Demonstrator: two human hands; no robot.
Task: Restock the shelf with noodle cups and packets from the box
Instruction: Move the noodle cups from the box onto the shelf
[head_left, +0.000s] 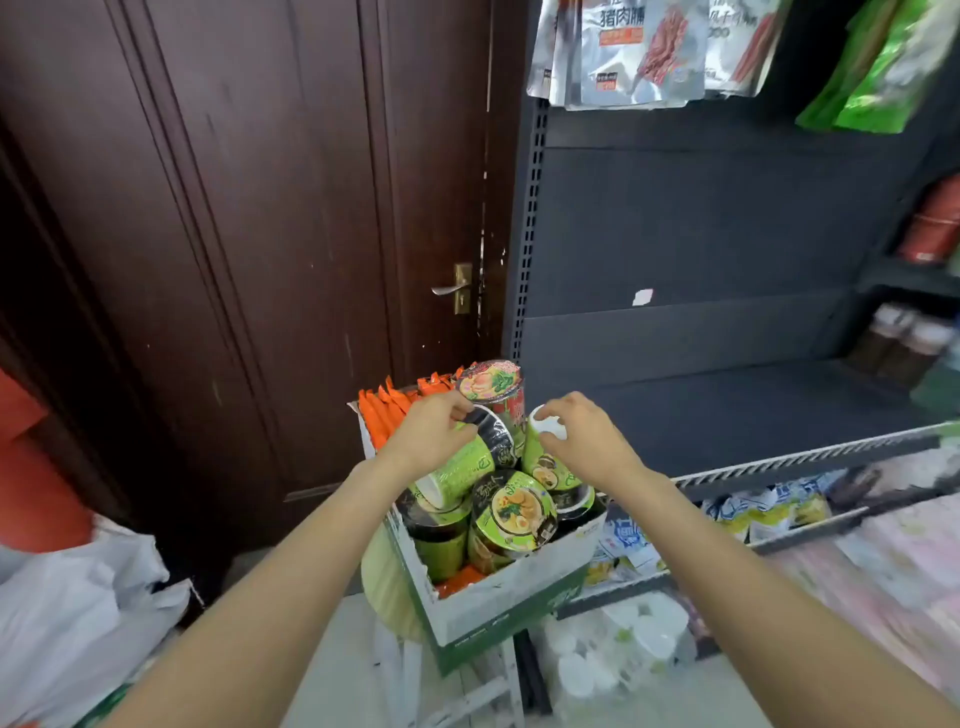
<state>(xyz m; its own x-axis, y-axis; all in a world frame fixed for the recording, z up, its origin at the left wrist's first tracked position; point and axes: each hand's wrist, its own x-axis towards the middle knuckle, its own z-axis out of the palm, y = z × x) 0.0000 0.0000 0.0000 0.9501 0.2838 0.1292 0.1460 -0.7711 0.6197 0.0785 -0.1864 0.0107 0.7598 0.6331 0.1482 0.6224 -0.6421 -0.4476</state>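
Over the box (498, 613), gripping green cups.
Left hand (431, 434) round tilted cup (467, 462); right hand (582, 436) pinching upturned cup (543, 457).

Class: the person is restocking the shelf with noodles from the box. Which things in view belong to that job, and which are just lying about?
Job:
box
green noodle cups
red noodle cup
orange packets
dark shelf
left hand
right hand

Lying about:
white plastic bag
door handle
hanging snack packs
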